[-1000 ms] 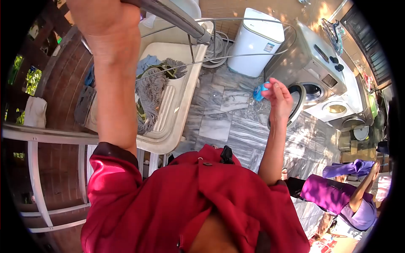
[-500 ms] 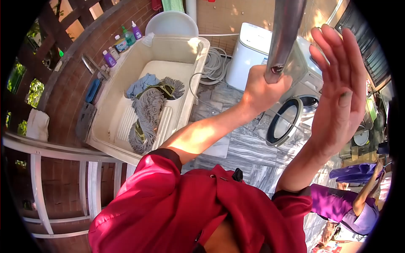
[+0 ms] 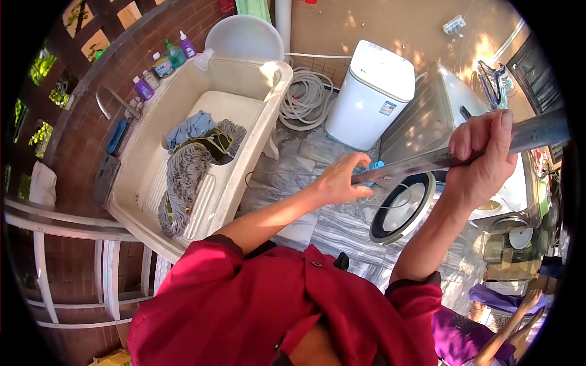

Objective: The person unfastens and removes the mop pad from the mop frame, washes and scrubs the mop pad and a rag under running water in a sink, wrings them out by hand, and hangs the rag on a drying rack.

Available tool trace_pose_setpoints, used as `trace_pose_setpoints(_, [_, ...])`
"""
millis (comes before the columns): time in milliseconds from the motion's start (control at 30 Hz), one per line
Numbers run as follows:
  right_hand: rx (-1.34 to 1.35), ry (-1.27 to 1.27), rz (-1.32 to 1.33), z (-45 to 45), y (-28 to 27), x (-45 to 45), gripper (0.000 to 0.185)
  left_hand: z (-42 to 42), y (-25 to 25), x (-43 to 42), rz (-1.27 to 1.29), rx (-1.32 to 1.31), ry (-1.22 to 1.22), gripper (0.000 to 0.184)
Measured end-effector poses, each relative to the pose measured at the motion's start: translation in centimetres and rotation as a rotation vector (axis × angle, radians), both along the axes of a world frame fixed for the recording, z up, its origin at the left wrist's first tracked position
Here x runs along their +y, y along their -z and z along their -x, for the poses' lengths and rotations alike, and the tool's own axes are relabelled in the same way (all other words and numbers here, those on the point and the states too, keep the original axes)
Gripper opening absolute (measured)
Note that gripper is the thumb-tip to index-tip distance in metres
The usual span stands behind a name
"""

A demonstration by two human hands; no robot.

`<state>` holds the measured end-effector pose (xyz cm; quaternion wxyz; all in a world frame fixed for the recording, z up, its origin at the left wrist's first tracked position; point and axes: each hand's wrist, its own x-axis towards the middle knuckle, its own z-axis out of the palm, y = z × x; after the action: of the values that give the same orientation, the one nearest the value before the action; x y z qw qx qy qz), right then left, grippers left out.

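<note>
A grey metal pole runs from the middle of the view to the right edge. Near its upper right part, my right hand is closed round it. At the pole's lower left end, my left hand has thumb and fingers spread on either side of the tip, not wrapped round it. A thin wire loop shows near that end. Inside the beige sink at the left lie a grey mop head and a blue cloth.
A white bin-like appliance stands beside a coiled hose. Behind my right hand is a washer with its round door open. Bottles line the sink's back edge. Metal rails are at lower left, a person in purple at lower right.
The pole has swung from upright to slanting right. My right hand, open before, has closed on it, while my left hand has loosened its fist and moved left and down.
</note>
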<state>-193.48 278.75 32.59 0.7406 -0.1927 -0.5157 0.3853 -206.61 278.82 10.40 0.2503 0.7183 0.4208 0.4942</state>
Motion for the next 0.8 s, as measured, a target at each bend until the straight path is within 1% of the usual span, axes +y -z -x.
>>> trace_pose_setpoints(67, [-0.012,0.017,-0.051,-1.5,-0.5,2.7,0.030,3.3,0.8,0.5,0.168,-0.008,-0.022,0.058])
trace_pose_setpoints(133, [-0.047,-0.062,-0.178,-2.9,-1.6,6.0,0.031,6.1,1.2,1.4,0.276,-0.126,-0.085,0.053])
trace_pose_setpoints(167, [-0.059,-0.158,-0.211,-3.5,-2.2,7.8,0.033,7.5,1.3,1.8,0.280,-0.168,-0.127,0.051])
trace_pose_setpoints(200, [-0.133,-0.180,-0.293,-3.9,-2.9,9.7,0.033,8.8,1.6,2.4,0.281,-0.212,-0.169,0.049])
trace_pose_setpoints(267, [-0.094,-0.218,-0.361,-2.3,-3.9,12.9,0.021,11.2,3.2,4.0,0.332,-0.373,-0.238,0.042])
trace_pose_setpoints(300, [-0.097,-0.200,-0.353,-2.0,-4.5,14.7,0.017,12.3,4.1,4.8,0.352,-0.411,-0.274,0.039])
trace_pose_setpoints(333, [-0.123,-0.189,-0.410,-1.4,-4.8,16.9,0.017,13.4,4.8,5.7,0.374,-0.447,-0.309,0.037])
trace_pose_setpoints(400, [-0.105,-0.274,-0.463,0.0,-5.4,21.9,0.019,15.6,5.8,8.6,0.406,-0.505,-0.366,0.034])
trace_pose_setpoints(467, [-0.136,-0.157,-0.497,2.2,-5.6,27.0,0.021,16.9,6.3,12.1,0.423,-0.558,-0.424,0.032])
trace_pose_setpoints(500, [-0.215,-0.146,-0.544,2.7,-5.8,29.8,0.023,17.5,6.4,13.8,0.399,-0.555,-0.439,0.030])
trace_pose_setpoints(533, [-0.154,-0.094,-0.515,4.0,-5.5,32.1,0.025,17.9,5.7,15.4,0.397,-0.546,-0.445,0.029])
trace_pose_setpoints(600, [-0.137,-0.036,-0.608,5.5,-5.3,38.1,0.033,18.9,4.0,18.8,0.393,-0.515,-0.446,0.026])
trace_pose_setpoints(633, [-0.111,0.035,-0.598,6.1,-5.1,40.8,0.033,19.4,3.6,20.3,0.385,-0.504,-0.466,0.023])
trace_pose_setpoints(700, [-0.030,0.128,-0.554,7.8,-4.5,46.4,0.033,20.4,2.8,22.8,0.395,-0.469,-0.497,0.022])
trace_pose_setpoints(767, [0.059,0.186,-0.544,10.3,-3.0,51.8,0.033,21.7,3.4,25.1,0.386,-0.444,-0.557,0.021])
trace_pose_setpoints(800, [0.102,0.221,-0.546,11.5,-2.0,54.6,0.033,22.3,4.0,26.1,0.369,-0.456,-0.615,0.017])
